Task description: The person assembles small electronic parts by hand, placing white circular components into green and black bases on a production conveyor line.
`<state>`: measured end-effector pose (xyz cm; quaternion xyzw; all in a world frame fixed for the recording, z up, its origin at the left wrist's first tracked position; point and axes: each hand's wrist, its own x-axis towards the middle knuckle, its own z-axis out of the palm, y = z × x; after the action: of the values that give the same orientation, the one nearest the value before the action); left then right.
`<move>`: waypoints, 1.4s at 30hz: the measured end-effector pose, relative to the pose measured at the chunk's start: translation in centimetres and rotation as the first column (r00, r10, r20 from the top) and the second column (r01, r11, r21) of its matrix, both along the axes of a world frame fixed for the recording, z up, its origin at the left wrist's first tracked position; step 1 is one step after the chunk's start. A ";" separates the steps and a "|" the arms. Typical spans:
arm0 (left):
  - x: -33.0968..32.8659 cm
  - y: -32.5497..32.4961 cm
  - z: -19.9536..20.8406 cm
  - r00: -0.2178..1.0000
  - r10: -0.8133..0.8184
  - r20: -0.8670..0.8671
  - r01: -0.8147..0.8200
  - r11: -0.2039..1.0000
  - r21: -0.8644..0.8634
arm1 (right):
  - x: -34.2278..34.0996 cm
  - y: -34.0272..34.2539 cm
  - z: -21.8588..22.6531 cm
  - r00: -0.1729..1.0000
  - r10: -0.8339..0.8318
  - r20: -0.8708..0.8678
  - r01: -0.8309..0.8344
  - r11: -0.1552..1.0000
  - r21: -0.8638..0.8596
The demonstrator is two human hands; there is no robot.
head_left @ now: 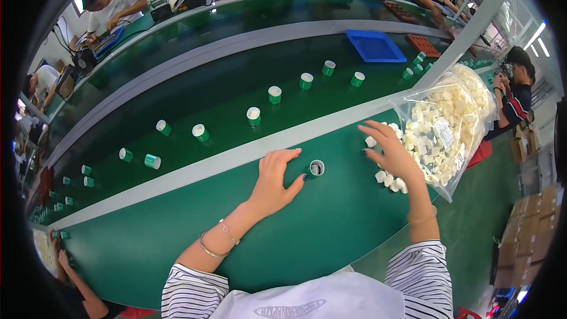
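Observation:
A small green cylinder (311,172) with a white rim stands on the green table, something dark and grey inside its top. Just left of it, my left hand (273,182) is open, thumb apart from the fingers. The thumb tip is right beside the cylinder; whether it touches cannot be told. My right hand (394,155) hovers open, fingers spread, over a small heap of white chunky pieces (390,181). Nothing shows in its fingers. Against the heap lies a large clear plastic bag (452,124) full of similar cream-white pieces.
A grey rail (230,156) separates my table from a green conveyor belt carrying several green-and-white cylinders (274,95). A blue tray (376,46) and red-brown trays (422,46) sit farther back. Co-workers sit across and on both sides; cardboard boxes (525,236) stand at right.

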<state>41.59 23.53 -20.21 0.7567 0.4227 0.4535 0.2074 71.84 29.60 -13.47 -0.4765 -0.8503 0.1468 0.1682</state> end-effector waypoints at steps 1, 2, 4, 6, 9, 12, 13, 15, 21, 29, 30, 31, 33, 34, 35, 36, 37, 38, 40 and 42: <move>0.4 0.3 0.0 1.000 -0.025 -0.015 0.026 1.000 0.009 | 2.2 0.4 -1.2 0.999 -0.010 0.051 0.009 1.000 0.020; 0.6 0.3 0.0 1.000 -0.024 -0.012 0.024 1.000 0.009 | 3.2 0.6 -2.0 0.995 -0.012 0.101 0.008 0.999 0.037; 0.8 0.5 -0.1 0.995 -0.083 -0.051 0.083 0.997 -0.007 | 3.6 0.7 -2.8 0.998 -0.033 0.052 0.030 0.998 0.053; 1.0 0.6 -0.3 0.994 -0.081 -0.072 0.082 0.997 0.006 | 2.9 0.4 -3.1 0.999 -0.052 0.001 0.052 0.996 0.065; 1.0 0.9 -0.7 0.990 -0.080 -0.114 0.082 0.997 0.013 | -1.2 -1.4 -2.9 0.992 -0.083 -0.096 0.100 0.979 0.178; 1.3 0.7 -0.3 0.987 -0.070 -0.144 0.073 0.997 0.018 | -3.5 -2.9 -3.2 0.994 -0.084 -0.069 0.092 0.986 0.136; 1.4 0.7 -0.2 0.985 -0.056 -0.162 0.061 0.998 0.024 | -3.2 -2.9 -3.7 0.996 -0.081 -0.027 0.083 0.992 0.090; 1.5 0.7 -0.1 0.982 -0.055 -0.178 0.060 0.998 0.024 | -2.2 -3.0 -3.3 0.994 -0.056 -0.091 0.061 0.997 0.050; 2.0 0.9 0.4 0.966 -0.041 -0.255 0.037 0.999 -0.019 | -1.3 -2.1 -2.3 0.983 0.157 -0.099 -0.169 0.977 -0.132; 3.4 2.4 -1.2 0.964 -0.069 -0.258 0.053 0.996 -0.070 | -4.6 -2.3 -3.0 0.940 0.043 -0.338 -0.072 0.995 -0.073; 3.5 2.5 -1.4 0.965 -0.055 -0.255 0.039 0.997 -0.068 | -5.3 -2.5 -3.0 0.928 0.060 -0.368 -0.080 0.996 -0.040; 3.5 2.6 -1.5 0.967 -0.041 -0.253 0.026 0.998 -0.064 | -5.9 -2.6 -3.1 0.919 0.055 -0.390 -0.075 0.996 -0.037; 3.9 2.6 -1.6 0.969 -0.042 -0.244 0.029 0.998 -0.057 | -6.4 -2.6 -3.3 0.927 0.044 -0.374 -0.066 0.997 -0.045; 4.0 2.6 -1.6 0.970 -0.032 -0.241 0.022 0.999 -0.045 | -6.6 -2.4 -3.5 0.931 0.045 -0.362 -0.066 0.997 -0.047; 4.0 2.6 -1.7 0.970 -0.028 -0.240 0.017 0.999 -0.048 | -6.7 -2.3 -3.3 0.931 0.048 -0.362 -0.071 0.996 -0.050; 4.0 2.7 -1.7 0.971 -0.029 -0.236 0.018 0.999 -0.049 | -6.8 -2.2 -2.9 0.944 0.064 -0.324 -0.088 0.994 -0.057; 4.1 2.7 -1.8 0.973 -0.033 -0.230 0.022 0.998 -0.051 | -6.8 -2.2 -2.6 0.956 0.079 -0.283 -0.102 0.993 -0.066; 4.2 2.7 -1.8 0.973 -0.030 -0.227 0.018 0.998 -0.055 | -6.7 -2.1 -2.4 0.956 0.081 -0.281 -0.105 0.992 -0.070; 4.3 2.9 -1.8 0.975 -0.039 -0.220 0.031 0.999 -0.040 | -6.6 -2.0 -2.2 0.961 0.092 -0.262 -0.112 0.992 -0.060; 4.4 2.9 -1.9 0.975 -0.037 -0.221 0.027 0.998 -0.050 | -6.7 -2.1 -2.4 0.956 0.062 -0.285 -0.090 0.992 -0.086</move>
<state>45.96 26.41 -22.10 0.8043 0.4415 0.3527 0.1840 65.10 27.51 -15.92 -0.4253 -0.8272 0.2611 0.2582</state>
